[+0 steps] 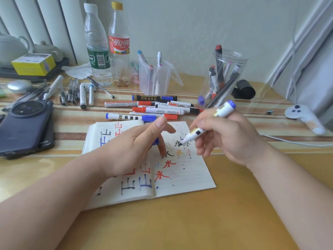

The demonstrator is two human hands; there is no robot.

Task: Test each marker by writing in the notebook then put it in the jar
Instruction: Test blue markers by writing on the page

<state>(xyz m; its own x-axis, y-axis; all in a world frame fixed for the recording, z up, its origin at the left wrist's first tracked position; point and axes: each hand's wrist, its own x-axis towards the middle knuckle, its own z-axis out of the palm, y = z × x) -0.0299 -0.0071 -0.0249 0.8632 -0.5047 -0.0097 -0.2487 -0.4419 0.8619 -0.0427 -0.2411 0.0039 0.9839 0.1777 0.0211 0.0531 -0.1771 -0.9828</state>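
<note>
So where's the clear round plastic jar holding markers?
In the head view, the clear round plastic jar sits back right of centre, beyond the right hand, between a square clear plastic tub and a black roll.

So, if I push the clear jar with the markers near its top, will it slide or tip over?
Probably tip: the jar is tall and narrow, and its markers lean, one poking above the rim. It looks like thin clear plastic, so likely light. Pushed low, it may slide on the glossy table.
</note>
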